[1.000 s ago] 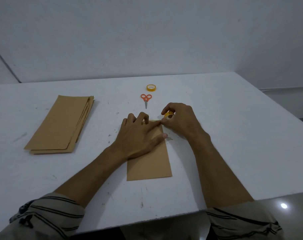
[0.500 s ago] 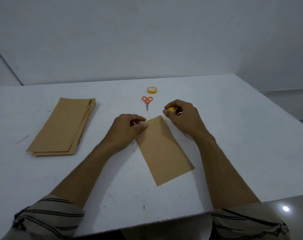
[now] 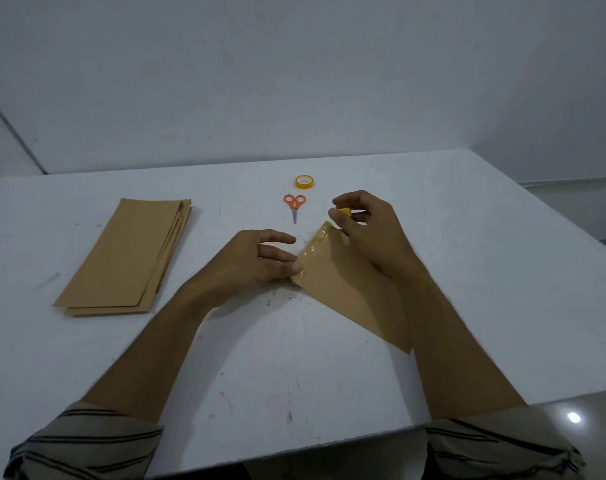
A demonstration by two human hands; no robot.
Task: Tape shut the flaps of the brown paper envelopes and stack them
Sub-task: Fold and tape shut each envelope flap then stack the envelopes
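Observation:
One brown envelope [image 3: 343,282] lies slantwise on the white table [image 3: 467,271], its flap end toward the upper left, where shiny tape [image 3: 312,251] runs along the flap. My left hand [image 3: 256,259] sits just left of that end with fingers loosely extended and the thumb touching the envelope's near corner. My right hand [image 3: 370,237] hovers over the envelope's far corner, its fingers curled round a small yellow tape roll [image 3: 346,212]. My right forearm hides the envelope's right side. A stack of brown envelopes [image 3: 128,258] lies at the left.
Orange-handled scissors [image 3: 294,204] lie beyond the envelope, blades pointing toward me. A second yellow tape roll [image 3: 304,181] sits just behind them. The table's near edge runs below my forearms, and a wall stands behind the table.
The envelope has swung from straight to slanted, its near end going right. My left hand came off its top and now sits at its left corner. My right hand lifted slightly with the roll.

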